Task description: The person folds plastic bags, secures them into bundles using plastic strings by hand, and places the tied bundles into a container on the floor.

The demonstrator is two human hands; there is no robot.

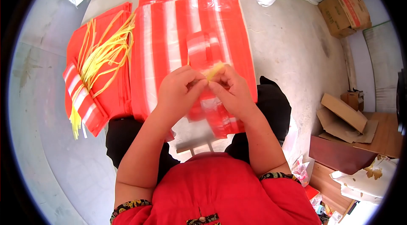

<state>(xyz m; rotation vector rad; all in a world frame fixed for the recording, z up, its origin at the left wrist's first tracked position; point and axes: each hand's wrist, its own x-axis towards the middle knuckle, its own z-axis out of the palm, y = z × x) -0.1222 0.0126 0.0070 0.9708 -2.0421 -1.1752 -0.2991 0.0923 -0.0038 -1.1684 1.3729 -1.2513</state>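
Note:
Both my hands meet over a stack of red plastic sheets with white stripes [148,55], which look like bags. My left hand [180,87] is closed in a pinch on a short yellow strip [215,70]. Thumb and fingers of my right hand [233,91] pinch the same strip, its fingertips close to the left ones. Just beyond the hands a folded red-and-white bundle [199,49] rises from the stack. More of the red plastic shows below and between my wrists, partly blurred. Whether the strip loops around the bundle is hidden by my fingers.
At the left lies another red stack [78,40] with loose yellow strips [108,55] and a folded striped bundle [82,98] on it. Cardboard boxes [345,15] stand far right. An opened carton [343,119] lies on a brown cabinet [339,153] nearer right.

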